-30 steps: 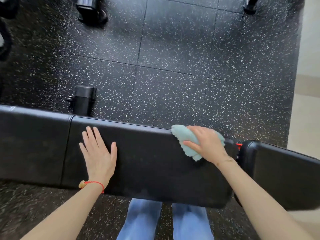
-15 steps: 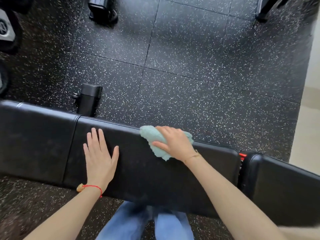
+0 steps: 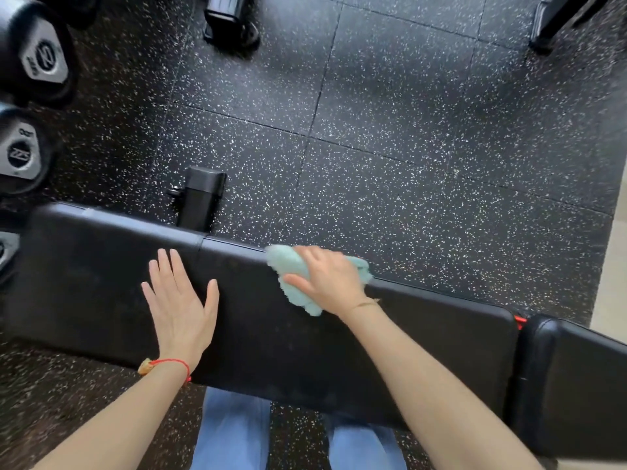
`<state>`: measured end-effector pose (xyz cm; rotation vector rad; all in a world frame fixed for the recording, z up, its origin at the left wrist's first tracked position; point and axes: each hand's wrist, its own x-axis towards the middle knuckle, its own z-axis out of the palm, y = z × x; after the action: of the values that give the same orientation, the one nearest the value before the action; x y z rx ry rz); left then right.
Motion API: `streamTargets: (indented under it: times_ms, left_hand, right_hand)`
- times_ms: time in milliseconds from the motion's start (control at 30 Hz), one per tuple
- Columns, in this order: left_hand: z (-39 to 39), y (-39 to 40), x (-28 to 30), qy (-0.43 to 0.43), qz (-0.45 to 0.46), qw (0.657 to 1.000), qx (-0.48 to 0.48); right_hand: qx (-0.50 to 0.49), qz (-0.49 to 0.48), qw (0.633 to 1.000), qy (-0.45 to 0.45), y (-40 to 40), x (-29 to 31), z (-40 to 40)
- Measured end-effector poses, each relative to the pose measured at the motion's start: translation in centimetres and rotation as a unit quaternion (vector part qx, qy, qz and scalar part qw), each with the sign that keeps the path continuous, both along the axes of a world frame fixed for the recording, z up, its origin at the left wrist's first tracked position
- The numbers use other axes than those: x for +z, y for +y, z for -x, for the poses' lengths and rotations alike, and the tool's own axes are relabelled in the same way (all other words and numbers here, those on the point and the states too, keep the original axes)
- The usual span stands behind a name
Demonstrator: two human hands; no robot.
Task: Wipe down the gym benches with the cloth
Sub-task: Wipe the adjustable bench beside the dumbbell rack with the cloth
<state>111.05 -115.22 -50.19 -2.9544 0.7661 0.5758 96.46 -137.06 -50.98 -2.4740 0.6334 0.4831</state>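
A gym — padded bench [image 3: 305, 334], dumbbells [image 3: 37, 59] and speckled rubber floor tiles [image 3: 407, 130].

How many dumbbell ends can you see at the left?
3: one at the top left corner, one below it, and a sliver at the left edge beside the bench. More may lie out of frame.

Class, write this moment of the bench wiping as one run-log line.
left hand: flat on bench pad | right hand: pressing cloth at pad's far edge | step: wiping
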Motion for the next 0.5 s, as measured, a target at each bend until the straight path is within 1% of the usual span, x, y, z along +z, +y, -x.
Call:
streamTargets:
  times_ms: [67, 133, 233, 300, 367, 433, 500]
  left_hand:
    - [-2.5, 1.5, -0.2, 0.0, 0.011, 1.0, -0.001]
    - [-5.2, 2.9, -0.1, 0.003, 0.011, 1.0, -0.012]
    - [-9.2, 5.2, -0.2, 0.016, 0.025, 0.999, -0.044]
    - [-11.8, 6.9, -0.3, 0.018, 0.041, 0.998, -0.032]
    - [-14.3, 8.5, -0.5, 0.006, 0.037, 0.999, -0.009]
    - [-16.7, 10.1, -0.7, -0.001, 0.028, 0.999, 0.017]
    - [-18.3, 11.1, -1.0, 0.001, 0.026, 0.999, 0.03]
  right_hand:
    - [0.025, -0.008, 1.0, 0.0, 3.4, -0.3, -6.6]
    - [0.032, -0.013, 0.999, 0.001, 5.4, -0.2, -10.7]
    - [0.038, -0.047, 0.998, -0.01, 5.1, -0.2, -10.6]
    - [0.027, -0.067, 0.997, -0.013, 3.9, -0.3, -8.7]
    - [0.007, -0.069, 0.998, 0.008, 3.4, -0.4, -8.1]
    - [0.003, -0.048, 0.999, 0.026, 4.4, -0.6, -10.0]
    - [0.009, -0.034, 0.999, 0.008, 6.5, -0.8, -14.1]
